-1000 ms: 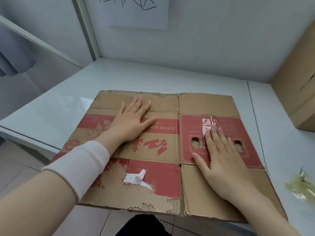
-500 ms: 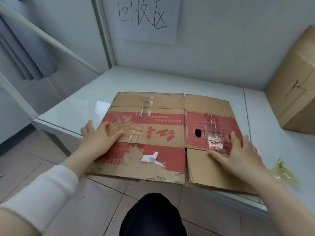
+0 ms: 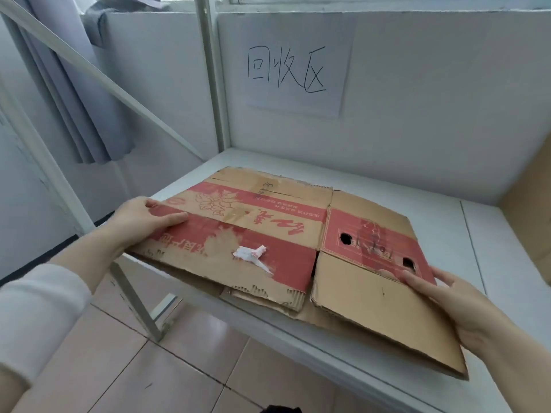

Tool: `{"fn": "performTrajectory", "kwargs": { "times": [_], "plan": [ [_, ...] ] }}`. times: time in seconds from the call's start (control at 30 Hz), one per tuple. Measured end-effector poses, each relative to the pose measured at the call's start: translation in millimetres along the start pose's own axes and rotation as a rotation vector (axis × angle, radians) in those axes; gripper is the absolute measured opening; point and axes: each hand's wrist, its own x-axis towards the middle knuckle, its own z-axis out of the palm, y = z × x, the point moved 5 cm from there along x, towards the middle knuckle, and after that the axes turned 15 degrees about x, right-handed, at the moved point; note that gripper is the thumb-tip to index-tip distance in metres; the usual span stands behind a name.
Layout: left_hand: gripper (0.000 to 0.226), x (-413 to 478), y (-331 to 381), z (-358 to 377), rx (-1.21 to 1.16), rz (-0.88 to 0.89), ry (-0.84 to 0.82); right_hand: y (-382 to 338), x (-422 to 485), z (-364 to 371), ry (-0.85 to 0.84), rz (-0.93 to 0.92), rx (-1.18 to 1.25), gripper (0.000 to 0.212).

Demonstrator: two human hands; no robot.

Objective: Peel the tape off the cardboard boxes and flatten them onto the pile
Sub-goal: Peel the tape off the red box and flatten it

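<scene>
A flattened brown and red cardboard box (image 3: pixel 268 228) lies tilted over the front of a white table (image 3: pixel 441 186), its near edge hanging past the table's edge. My left hand (image 3: pixel 143 216) grips the box's left edge, thumb on top. At the right edge, my right hand (image 3: pixel 441 293) holds the box with the thumb on top of the plain flap. A torn white scrap of tape or label (image 3: pixel 250 253) sticks up from the red band near the front. Clear tape (image 3: pixel 369 236) covers the panel with two dark handle holes.
A paper sign (image 3: pixel 295 70) with handwritten characters hangs on the back wall. Another brown cardboard box (image 3: pixel 533 210) stands at the far right on the table. A white metal frame (image 3: pixel 134 293) supports the table at the left. Grey curtain hangs at the upper left. Tiled floor lies below.
Both hands left the top of the box for its left and right edges and took hold. The box's near side now sits raised, and the view has pulled back.
</scene>
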Motion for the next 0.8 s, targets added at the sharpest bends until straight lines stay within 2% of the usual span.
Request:
{"fn": "performTrajectory", "kwargs": {
  "times": [0.07, 0.13, 0.3, 0.43, 0.63, 0.8],
  "plan": [
    [0.057, 30.3, 8.5, -1.8, 0.000, 0.015, 0.003, -4.3, 26.5, 16.2, 0.055, -0.041, 0.084, 0.077],
    [0.049, 61.2, 18.7, -1.4, 0.020, 0.032, 0.031, -12.4, 58.1, 32.2, 0.122, -0.106, 0.109, 0.067],
    [0.067, 142.9, 38.8, 13.1, 0.143, 0.068, 0.115, -28.8, 127.9, 73.3, 0.162, -0.216, 0.080, 0.067],
    [0.047, 195.3, 39.2, 30.6, 0.197, 0.097, 0.160, -38.0, 164.2, 93.0, 0.181, -0.255, -0.002, 0.060],
    [0.042, 239.9, 39.8, 47.7, 0.287, 0.134, 0.197, -41.5, 198.3, 103.1, 0.271, -0.336, -0.226, 0.047],
    [0.043, 255.2, 31.6, 65.7, 0.429, 0.102, 0.184, -37.6, 206.5, 107.9, 0.409, -0.367, -0.514, 0.062]
  ]
}}
